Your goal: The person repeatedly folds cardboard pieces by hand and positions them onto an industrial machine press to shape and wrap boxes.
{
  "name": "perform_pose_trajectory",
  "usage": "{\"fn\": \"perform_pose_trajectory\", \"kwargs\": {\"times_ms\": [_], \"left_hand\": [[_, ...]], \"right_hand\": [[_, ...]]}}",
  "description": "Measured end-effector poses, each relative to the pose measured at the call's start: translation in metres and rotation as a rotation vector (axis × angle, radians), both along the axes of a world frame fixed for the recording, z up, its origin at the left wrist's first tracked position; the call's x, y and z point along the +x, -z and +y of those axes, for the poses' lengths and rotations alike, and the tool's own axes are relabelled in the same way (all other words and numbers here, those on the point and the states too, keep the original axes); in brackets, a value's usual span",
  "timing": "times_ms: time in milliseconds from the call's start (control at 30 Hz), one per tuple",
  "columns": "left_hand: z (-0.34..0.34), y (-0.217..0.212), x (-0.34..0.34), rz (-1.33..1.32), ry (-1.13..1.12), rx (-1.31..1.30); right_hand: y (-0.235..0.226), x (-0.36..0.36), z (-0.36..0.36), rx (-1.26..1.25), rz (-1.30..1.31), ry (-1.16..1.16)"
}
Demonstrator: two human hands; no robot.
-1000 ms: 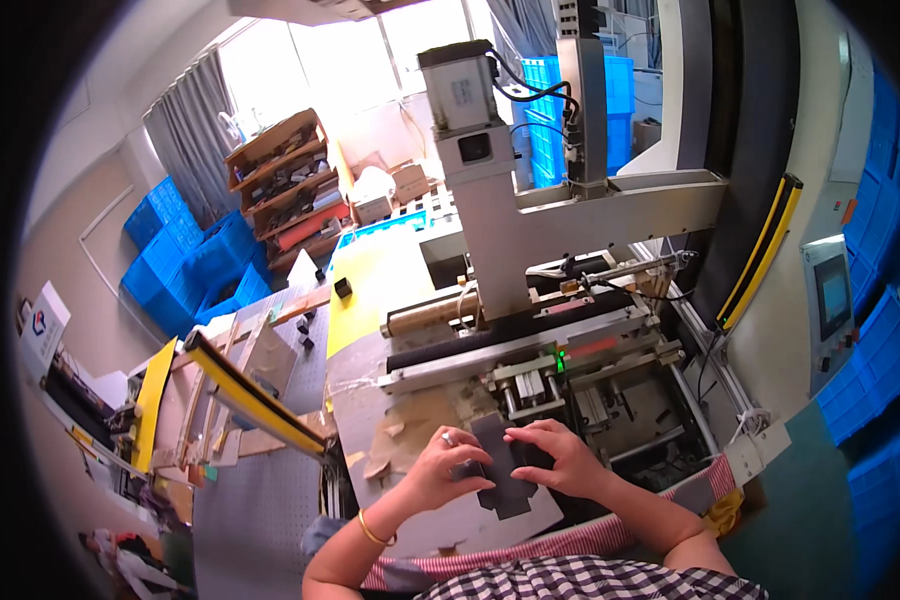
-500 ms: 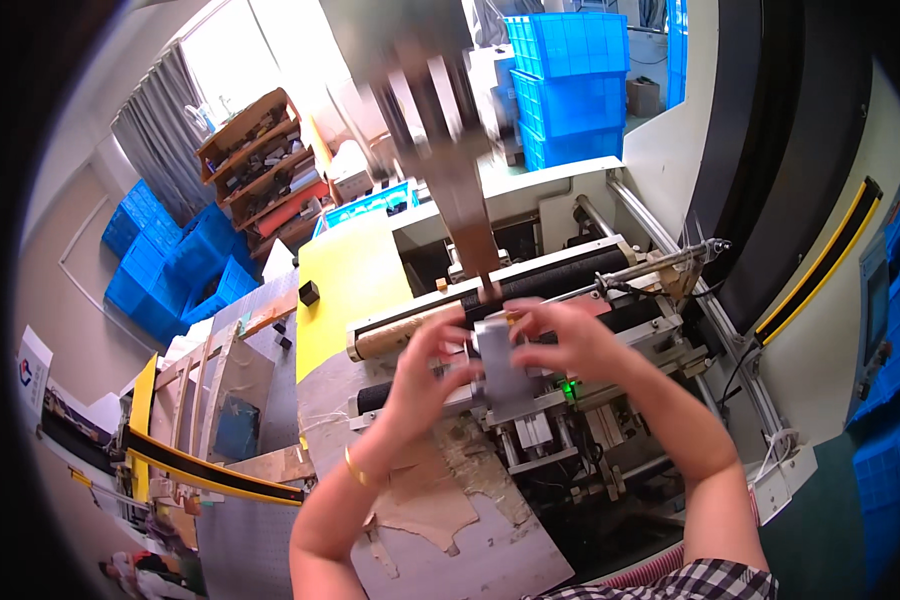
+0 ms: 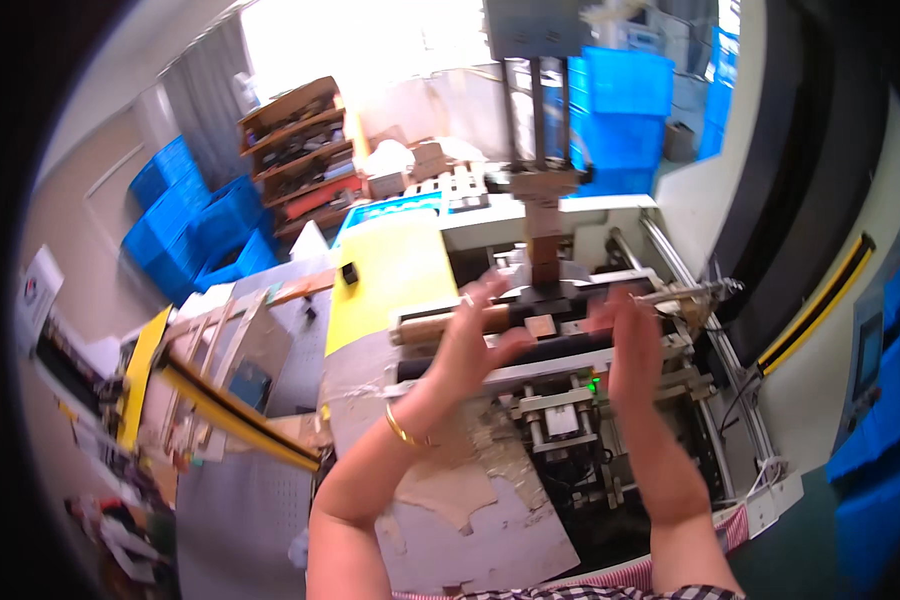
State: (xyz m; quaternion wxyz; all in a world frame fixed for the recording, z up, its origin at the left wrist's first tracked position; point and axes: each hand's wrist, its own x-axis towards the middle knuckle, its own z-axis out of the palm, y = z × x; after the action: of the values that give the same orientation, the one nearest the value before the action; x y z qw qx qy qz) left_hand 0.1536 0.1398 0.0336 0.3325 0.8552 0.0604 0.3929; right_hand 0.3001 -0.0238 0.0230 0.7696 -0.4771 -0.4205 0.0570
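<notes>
My left hand (image 3: 470,345) is raised over the machine's rollers, fingers stretched and apart, holding nothing. Facing it, my right hand (image 3: 632,345) is also open and smeared by motion; nothing shows in it. Between them a small tan block (image 3: 540,326) with a pale top sits by the black roller (image 3: 580,345). Just behind it, the wooden block of a vertical press ram (image 3: 543,240) reaches down to a dark piece (image 3: 547,294). I cannot make out what lies under that piece.
Left of the rollers lies a yellow sheet (image 3: 395,275) with a small black cube (image 3: 349,273) on it. A worn board (image 3: 490,540) covers the near side. Rails (image 3: 715,345) run along the right. Blue crates (image 3: 620,120) and a wooden shelf (image 3: 300,150) stand behind.
The grey rectangular piece between my hands is out of sight. My hands have moved apart and opened. The view has shifted, and the press ram's block now appears farther right, between my hands.
</notes>
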Motion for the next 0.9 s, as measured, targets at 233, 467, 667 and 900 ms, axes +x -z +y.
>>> {"fn": "perform_pose_trajectory", "kwargs": {"times_ms": [233,467,667,900], "left_hand": [[-0.062,0.086,-0.294,0.118,-0.256,-0.211],[-0.178,0.329,-0.774,0.208,-1.732,-0.533],[-0.401,0.367,-0.963,0.712,-2.347,-0.975],[-0.437,0.339,-0.993,0.935,-2.192,-0.874]], "right_hand": [[0.103,-0.240,-0.131,-0.751,-0.270,-1.111],[0.099,-0.393,-0.102,-0.823,-0.375,-1.507],[0.109,-0.510,-0.067,-0.798,-0.705,-1.644],[0.105,-0.583,-0.052,-0.719,-0.871,-1.799]]}}
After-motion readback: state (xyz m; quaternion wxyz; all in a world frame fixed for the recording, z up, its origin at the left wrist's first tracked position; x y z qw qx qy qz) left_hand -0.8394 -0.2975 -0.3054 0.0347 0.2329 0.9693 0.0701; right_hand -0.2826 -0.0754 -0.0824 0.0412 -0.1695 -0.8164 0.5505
